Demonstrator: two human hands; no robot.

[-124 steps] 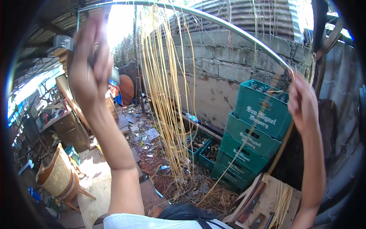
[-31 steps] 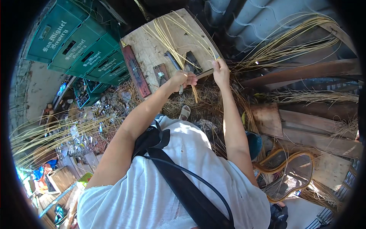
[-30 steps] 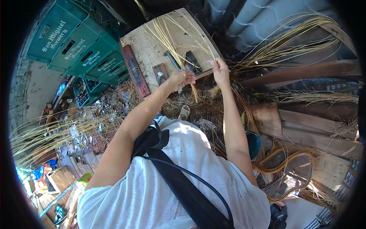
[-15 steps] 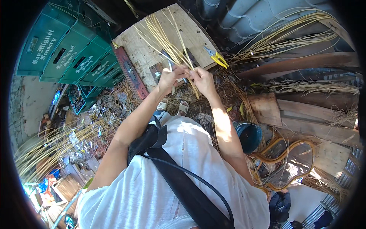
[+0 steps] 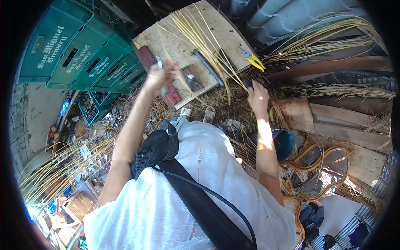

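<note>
Tan strips [image 5: 196,36] crossed a board [image 5: 228,33] at twelve o'clock; the left hand [image 5: 162,77], at eleven, was blurred, grip unclear; the right hand [image 5: 257,98], at two, curled by strip ends, hold unclear.

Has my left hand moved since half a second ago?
Yes, your left hand moved left across the wooden board, from the pale strands toward the red-brown block along the board's left side.

Strips [image 5: 189,27] on board [image 5: 229,35] | pliers [image 5: 253,60] at right edge | crates [image 5: 83,56] left
</note>
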